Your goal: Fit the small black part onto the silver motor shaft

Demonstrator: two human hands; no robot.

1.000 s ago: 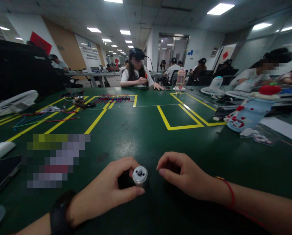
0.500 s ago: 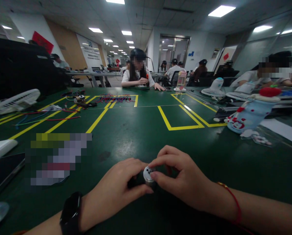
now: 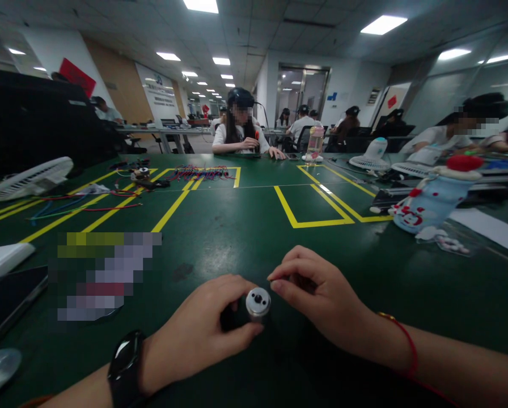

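A small silver metal cylinder [image 3: 258,302], like a little motor, stands upright with its round end up. Dark holes show in that face. My left hand [image 3: 211,317] grips the cylinder between thumb and fingers from the left. Just right of it, apart from the metal, my right hand [image 3: 311,283] has thumb and forefinger pinched together. Something tiny and dark may show at those fingertips, too small to name. The lower part of the cylinder is in shadow.
The green table [image 3: 224,238] bears yellow tape lines. To the left lie a blurred-out packet [image 3: 118,266], loose wires [image 3: 113,207] and a white fan [image 3: 33,178]. A blue bottle [image 3: 428,201] stands right. Across the table sits a person [image 3: 237,127].
My right hand has drawn back from the cylinder's top, up and slightly right, fingertips pinched. More of the holed face shows. My left hand keeps its grip.
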